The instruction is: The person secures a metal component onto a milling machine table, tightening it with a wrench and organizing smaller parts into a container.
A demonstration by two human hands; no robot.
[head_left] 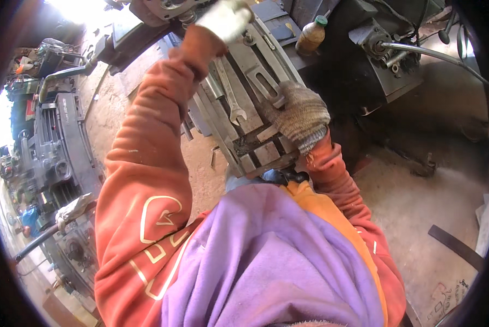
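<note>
My left hand [226,23], in a pale glove, is reached out to the far end of the machine table [251,126], beside the machine head [165,10]. Motion and glare smear its fingers, so their grip cannot be made out. On the table's right side my right hand [304,113], in a grey-brown knit glove, closes on the near end of a slotted metal clamp bar [265,83]. Its thumb and fingers lie on either side of that end. An open-ended wrench [235,103] lies lengthwise on the table, left of the clamp bar, next to a metal rod [214,86].
A bottle with a green cap [311,36] stands beyond the table on the right. A long lever [429,52] sticks out from a dark machine part at right. Machinery [56,141] lines the left side. A dark flat strip [456,246] lies on the floor.
</note>
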